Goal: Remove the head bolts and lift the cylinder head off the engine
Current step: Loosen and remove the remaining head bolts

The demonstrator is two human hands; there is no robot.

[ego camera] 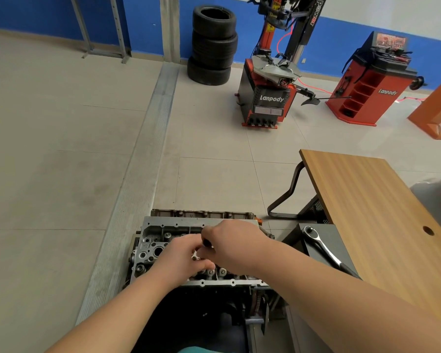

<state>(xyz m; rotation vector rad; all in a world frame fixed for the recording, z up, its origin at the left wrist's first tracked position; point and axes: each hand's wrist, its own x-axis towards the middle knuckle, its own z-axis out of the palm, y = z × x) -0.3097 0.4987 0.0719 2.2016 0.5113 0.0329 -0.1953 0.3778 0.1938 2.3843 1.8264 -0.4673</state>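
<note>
Head view, nearest first: two bare forearms reach in from the lower edge and meet over the cylinder head [161, 240], which sits on the engine [239, 304] low in the middle of the frame, bolted face up. The left hand [181, 258] has its fingers curled toward a small metal part at its fingertips; whether it actually grips that part cannot be told. The right hand [232, 244] is curled round a dark tool handle [207, 242] that shows between the thumb and the fingers. Both hands are touching or nearly so above the head's centre. Valve gear and open bolt holes show on the uncovered left portion of the head.

Just right of the engine, a ratchet wrench [321, 247] lies on a dark grey stand [323, 253], apart from both hands. Beside that stands a wooden table [372, 200] on a bent dark frame.

Farther off across the tiled floor [61, 174]: a stack of tyres [213, 45] against the blue wall, a tyre changer [270, 98] marked Lanpody, and a red wheel balancer [372, 80] of the same marking.
</note>
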